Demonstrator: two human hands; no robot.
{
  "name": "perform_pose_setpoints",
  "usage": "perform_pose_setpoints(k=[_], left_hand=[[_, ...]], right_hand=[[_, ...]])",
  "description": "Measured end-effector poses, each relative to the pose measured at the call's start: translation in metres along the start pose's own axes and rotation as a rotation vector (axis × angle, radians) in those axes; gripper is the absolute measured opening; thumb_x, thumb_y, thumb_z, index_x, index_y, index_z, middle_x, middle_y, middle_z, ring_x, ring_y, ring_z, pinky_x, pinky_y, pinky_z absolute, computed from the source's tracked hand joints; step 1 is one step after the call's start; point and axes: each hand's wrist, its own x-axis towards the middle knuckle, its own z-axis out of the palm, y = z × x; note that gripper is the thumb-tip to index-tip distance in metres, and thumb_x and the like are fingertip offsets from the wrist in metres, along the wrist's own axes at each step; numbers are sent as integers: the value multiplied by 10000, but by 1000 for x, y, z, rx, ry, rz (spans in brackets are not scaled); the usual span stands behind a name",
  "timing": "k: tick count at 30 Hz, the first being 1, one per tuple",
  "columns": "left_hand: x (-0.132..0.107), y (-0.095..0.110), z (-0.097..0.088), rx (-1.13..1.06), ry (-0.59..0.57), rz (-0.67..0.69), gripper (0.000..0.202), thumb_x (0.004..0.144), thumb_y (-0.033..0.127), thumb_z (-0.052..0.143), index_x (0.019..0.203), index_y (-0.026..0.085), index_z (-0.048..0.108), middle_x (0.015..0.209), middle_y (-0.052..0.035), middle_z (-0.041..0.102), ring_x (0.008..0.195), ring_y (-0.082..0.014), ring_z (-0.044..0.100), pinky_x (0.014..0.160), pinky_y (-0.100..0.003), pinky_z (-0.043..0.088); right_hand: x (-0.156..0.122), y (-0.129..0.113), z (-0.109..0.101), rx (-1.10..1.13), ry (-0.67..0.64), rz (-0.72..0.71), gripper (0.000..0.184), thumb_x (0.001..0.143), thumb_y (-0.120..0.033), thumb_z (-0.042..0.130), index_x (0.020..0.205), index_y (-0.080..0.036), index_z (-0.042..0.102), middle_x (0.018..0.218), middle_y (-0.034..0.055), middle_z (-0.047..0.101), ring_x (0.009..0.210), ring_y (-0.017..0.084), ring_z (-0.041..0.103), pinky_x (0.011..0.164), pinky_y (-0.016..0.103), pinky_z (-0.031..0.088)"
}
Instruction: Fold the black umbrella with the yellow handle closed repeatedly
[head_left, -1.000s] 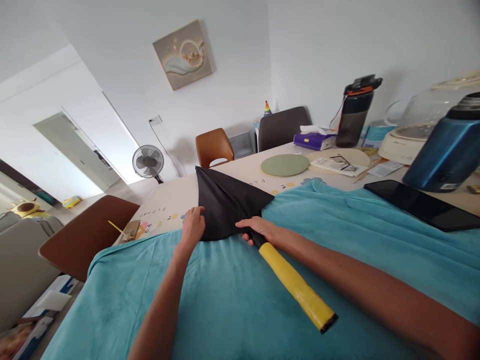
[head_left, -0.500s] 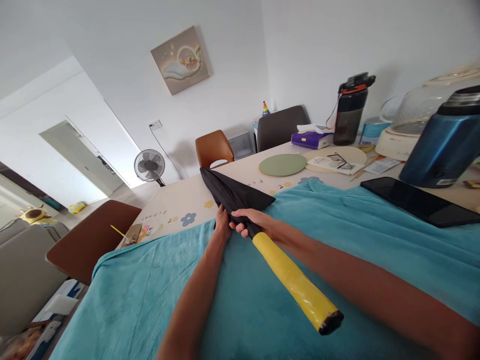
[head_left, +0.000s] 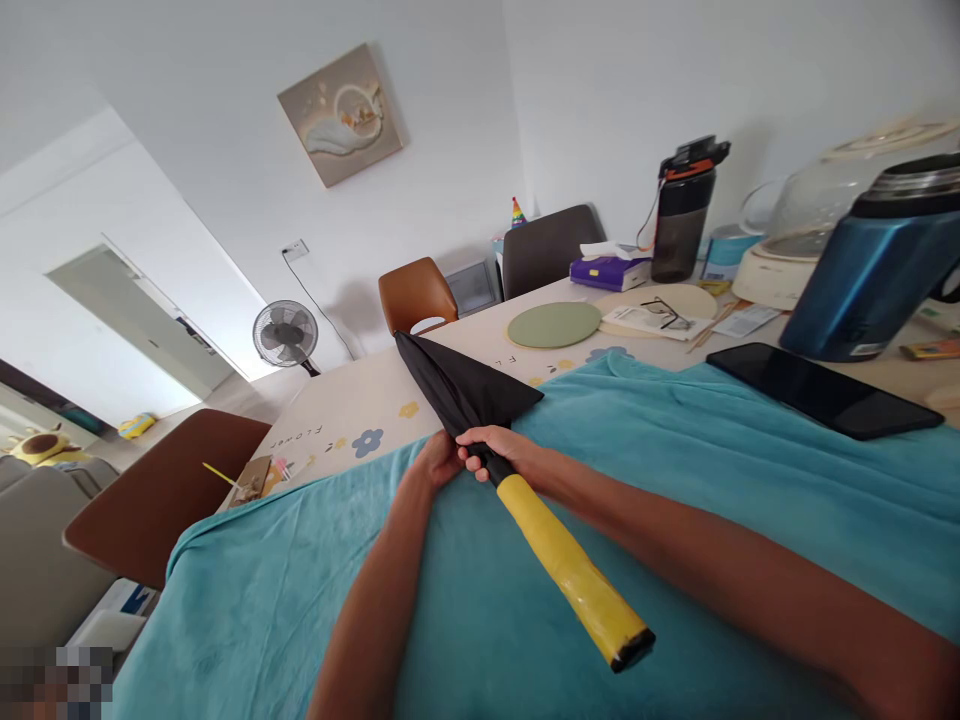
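Note:
A black umbrella with loosely folded cloth (head_left: 487, 385) points away from me above the teal blanket. Its yellow-wrapped handle (head_left: 566, 565) slants back toward me and ends in a black cap. My right hand (head_left: 501, 452) is closed around the narrow black part just above the yellow wrap. Close beside it, my left hand (head_left: 437, 460) grips the gathered base of the cloth, its fingers partly hidden behind the umbrella. The cloth spreads out in a wide triangular flap beyond both hands.
The teal blanket (head_left: 285, 590) covers the near part of the table (head_left: 300, 405). To the right lie a black phone (head_left: 821, 388), a blue flask (head_left: 862, 275), a dark water bottle (head_left: 682, 220), glasses on paper (head_left: 667, 315) and a green mat (head_left: 553, 325). Chairs (head_left: 416, 290) stand around.
My left hand has slid back slightly along the cloth toward the handle, with its wrist turned. My right hand keeps its hold. The camera view has shifted a little.

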Motion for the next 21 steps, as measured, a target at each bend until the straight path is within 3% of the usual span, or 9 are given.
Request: perform_pose_setpoints(k=[4,6,9,11,14,17,21], left_hand=[[-28,8,-33,79,-193,-185,193,757,212,398,780,118,564,643,-90,651,562,-168,617,531,-292,499],[-36,18,-51,252,-80,-221,178,743,215,409,787,120,553,592,-73,641,508,-158,597,477,-261,466],[-33,40,-63,407,185,-27,207,749,209,392,844,130,558,678,-61,654,582,-141,601,519,-237,463],[-21,56,-55,507,261,152,236,754,202,392,885,148,581,815,-60,663,723,-150,609,625,-252,481],[6,75,-26,767,262,375,284,772,179,397,958,187,611,1003,-40,641,927,-169,568,826,-288,441],[39,85,10,1019,156,513,367,788,120,363,1066,191,591,1158,-44,577,1084,-189,478,943,-310,364],[74,89,39,1227,16,559,457,749,39,336,1121,185,557,1256,-62,501,1159,-222,404,933,-354,363]], right_hand=[[3,8,-9,-108,54,44,145,770,-183,516,644,-115,494,471,-8,482,366,74,445,316,178,385],[5,14,-9,-146,88,21,116,751,-159,533,648,-117,501,483,-2,504,375,85,463,324,196,399],[8,21,-8,-148,99,-23,103,727,-140,554,645,-124,493,514,3,525,397,94,483,330,210,407],[9,22,-8,-146,90,-47,107,724,-147,561,649,-126,488,530,6,533,407,98,492,335,218,413],[8,21,-9,-151,79,-52,108,726,-155,561,660,-131,480,531,9,534,411,105,500,341,225,417],[6,20,-9,-149,78,-36,94,729,-151,553,671,-134,481,529,8,533,416,106,503,346,223,417],[2,18,-8,-163,65,-25,83,740,-131,511,663,-142,484,508,0,528,414,103,494,358,221,421]])
